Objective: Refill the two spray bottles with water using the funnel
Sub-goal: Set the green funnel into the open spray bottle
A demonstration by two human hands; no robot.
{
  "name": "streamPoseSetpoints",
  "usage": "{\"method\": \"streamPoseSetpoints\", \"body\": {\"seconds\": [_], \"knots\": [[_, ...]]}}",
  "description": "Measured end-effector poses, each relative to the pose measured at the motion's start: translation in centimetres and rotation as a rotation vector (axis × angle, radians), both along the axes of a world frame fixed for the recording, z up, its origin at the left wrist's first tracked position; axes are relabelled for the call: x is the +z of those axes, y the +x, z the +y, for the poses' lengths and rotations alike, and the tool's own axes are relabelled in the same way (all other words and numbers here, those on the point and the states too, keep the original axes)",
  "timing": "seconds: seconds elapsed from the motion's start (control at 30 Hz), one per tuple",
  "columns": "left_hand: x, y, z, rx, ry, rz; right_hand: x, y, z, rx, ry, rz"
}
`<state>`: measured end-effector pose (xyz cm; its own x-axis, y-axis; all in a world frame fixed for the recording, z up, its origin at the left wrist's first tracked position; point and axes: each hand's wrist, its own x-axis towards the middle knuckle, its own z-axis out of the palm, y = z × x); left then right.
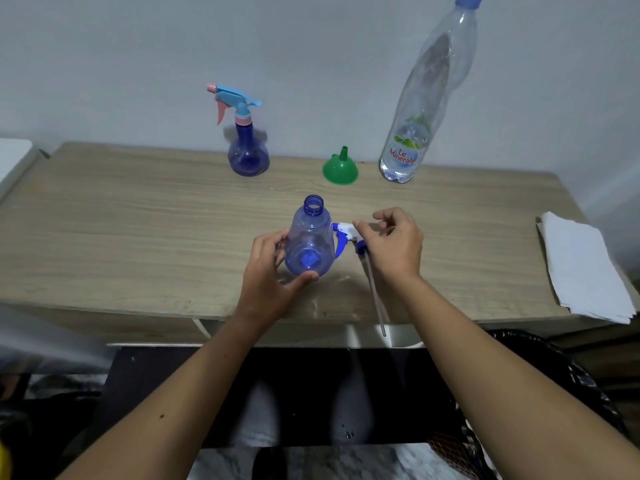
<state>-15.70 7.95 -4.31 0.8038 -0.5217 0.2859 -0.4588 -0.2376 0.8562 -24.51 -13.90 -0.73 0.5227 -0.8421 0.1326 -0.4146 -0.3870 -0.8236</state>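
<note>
An open blue spray bottle (pixel 309 242) stands on the wooden table (pixel 138 230), its neck uncapped. My left hand (pixel 270 271) grips its lower body. Its white and blue spray head (pixel 344 235) with a long dip tube lies on the table just right of it, under the fingers of my right hand (pixel 394 244), which pinches it. A second blue spray bottle (pixel 247 154) with a light-blue and pink trigger head stands capped at the back. A green funnel (pixel 340 169) sits upside down beside a tall water bottle (pixel 419 109) at the back right.
A stack of white paper towels (pixel 585 268) lies at the table's right edge. The wall runs right behind the table. A white object (pixel 14 157) sits at the far left. My knees show below the table's front edge.
</note>
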Motion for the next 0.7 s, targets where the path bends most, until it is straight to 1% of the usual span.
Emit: {"method": "streamPoseSetpoints", "body": {"seconds": [0.1,0.23,0.43,0.6,0.7], "knots": [[-0.2,0.7,0.2,0.002,0.003,-0.002,0.5,2.5,-1.2,0.087,0.029,-0.040],[-0.5,1.8,0.4,-0.006,-0.024,0.022,0.8,6.6,-3.0,0.149,0.023,-0.009],[-1.6,3.0,0.1,-0.001,-0.038,0.005,-0.5,11.8,-5.7,0.134,-0.018,0.096],[-2.1,3.3,0.2,-0.011,-0.015,-0.054,-1.9,14.2,-7.2,0.124,-0.026,0.172],[-2.1,3.3,0.2,-0.015,-0.013,-0.058,-2.4,15.1,-7.7,0.121,-0.083,0.221]]}}
